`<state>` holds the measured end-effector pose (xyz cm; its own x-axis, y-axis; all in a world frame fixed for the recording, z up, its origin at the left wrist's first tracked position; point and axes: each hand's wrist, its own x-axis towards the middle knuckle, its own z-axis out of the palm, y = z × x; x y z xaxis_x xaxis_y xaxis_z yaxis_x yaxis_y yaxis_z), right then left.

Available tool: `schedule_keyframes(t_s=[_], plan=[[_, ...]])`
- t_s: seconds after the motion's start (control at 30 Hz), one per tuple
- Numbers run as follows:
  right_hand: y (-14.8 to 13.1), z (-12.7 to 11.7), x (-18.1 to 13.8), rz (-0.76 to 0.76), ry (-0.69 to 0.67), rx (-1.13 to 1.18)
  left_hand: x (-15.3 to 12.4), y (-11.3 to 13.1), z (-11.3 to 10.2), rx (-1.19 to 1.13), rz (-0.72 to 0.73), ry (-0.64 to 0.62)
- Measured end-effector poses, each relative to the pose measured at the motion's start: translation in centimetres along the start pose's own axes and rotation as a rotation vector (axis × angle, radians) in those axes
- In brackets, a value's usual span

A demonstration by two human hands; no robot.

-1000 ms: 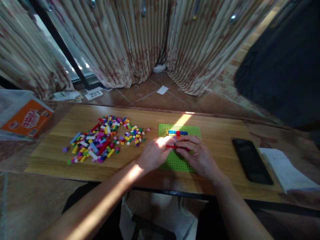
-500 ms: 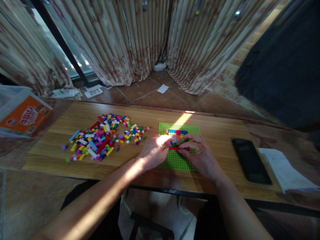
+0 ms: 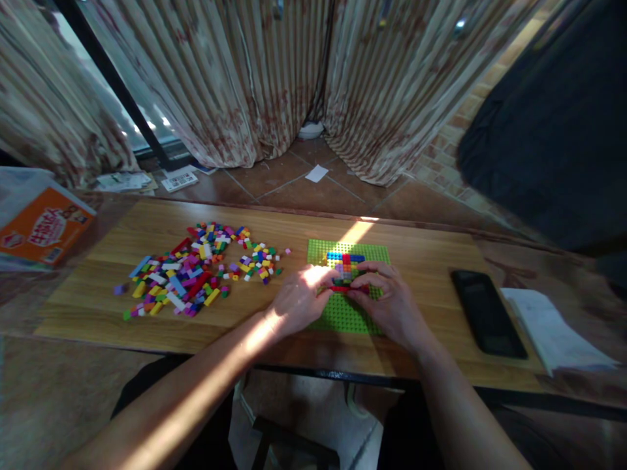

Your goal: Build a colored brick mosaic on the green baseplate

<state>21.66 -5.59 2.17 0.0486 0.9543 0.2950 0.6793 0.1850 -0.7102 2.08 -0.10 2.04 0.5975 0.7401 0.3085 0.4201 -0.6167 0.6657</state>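
On the wooden table lies a green studded baseplate (image 3: pixel 350 320), with rows of coloured building bricks (image 3: pixel 345 264) in blue, red, orange and purple on its upper part. Along the near side of these rows runs a long red brick (image 3: pixel 339 288). My left hand (image 3: pixel 301 297) pinches its left end between thumb and fingers. From the other side, my right hand (image 3: pixel 389 303) has thumb and fingers closed on its right end. My fingers cover part of the brick and of the rows behind it. Whether the brick is pressed fully onto the studs I cannot tell.
A wide pile of loose bricks (image 3: pixel 183 274) spreads over the left of the table (image 3: pixel 98 287). Right of the baseplate are a black phone (image 3: pixel 488 314) and white papers (image 3: pixel 558 333). A clear plastic box (image 3: pixel 24 176) with an orange label stands at the far left.
The whole view has shifted slightly left. Both hands stay at the red brick with almost no movement against the baseplate.
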Motion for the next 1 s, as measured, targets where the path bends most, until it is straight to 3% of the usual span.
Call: schedule_keyframes(t_s=[0.23, 0.33, 1.0], plan=[[1.4, -0.8, 0.2, 0.179, 0.115, 0.037, -0.1, 0.2, 0.1, 0.009, -0.009, -0.032], [1.8, -0.6, 0.1, 0.235, 0.086, 0.042, 0.0, 0.4, 0.0, 0.01, -0.028, -0.051], [0.5, 0.3, 0.3, 0.285, 0.025, -0.026, -0.1, 0.4, 0.2, 0.004, -0.02, -0.023]])
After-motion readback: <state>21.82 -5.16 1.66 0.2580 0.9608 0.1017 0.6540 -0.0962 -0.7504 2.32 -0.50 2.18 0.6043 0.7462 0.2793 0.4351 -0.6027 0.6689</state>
